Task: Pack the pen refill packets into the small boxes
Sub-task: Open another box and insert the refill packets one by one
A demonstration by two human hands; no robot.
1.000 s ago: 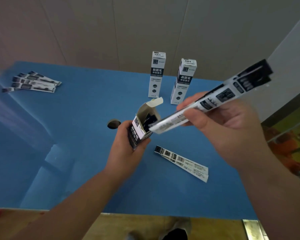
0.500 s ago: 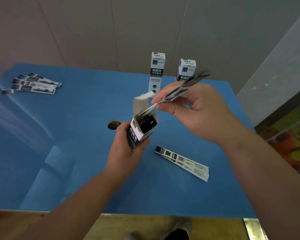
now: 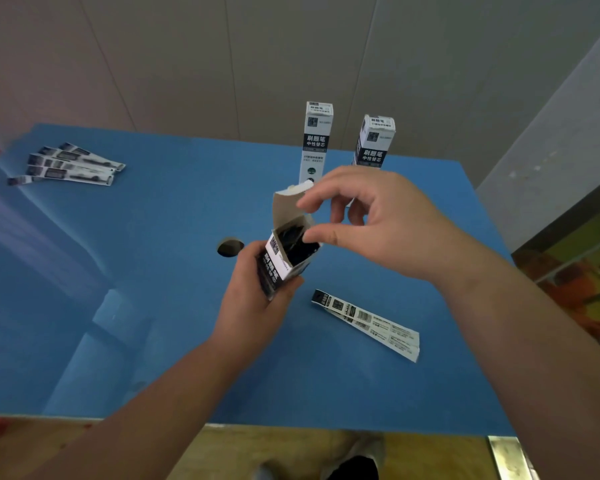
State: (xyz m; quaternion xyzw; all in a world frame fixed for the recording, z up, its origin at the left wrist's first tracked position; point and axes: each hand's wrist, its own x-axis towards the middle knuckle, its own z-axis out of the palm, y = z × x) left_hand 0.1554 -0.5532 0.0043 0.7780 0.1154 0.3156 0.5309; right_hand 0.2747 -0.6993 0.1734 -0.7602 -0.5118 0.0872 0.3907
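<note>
Blue table carries 2 shut refill boxes standing upright at the far edge, 2 loose packets lying stacked near the front-right, and a fan of approx. 4 more packets at the far left. L hand grips a 3rd box, flap up and dark packet ends showing inside. R hand hovers over its mouth w/ thumb and index fingertips apart, holding nothing.
</note>
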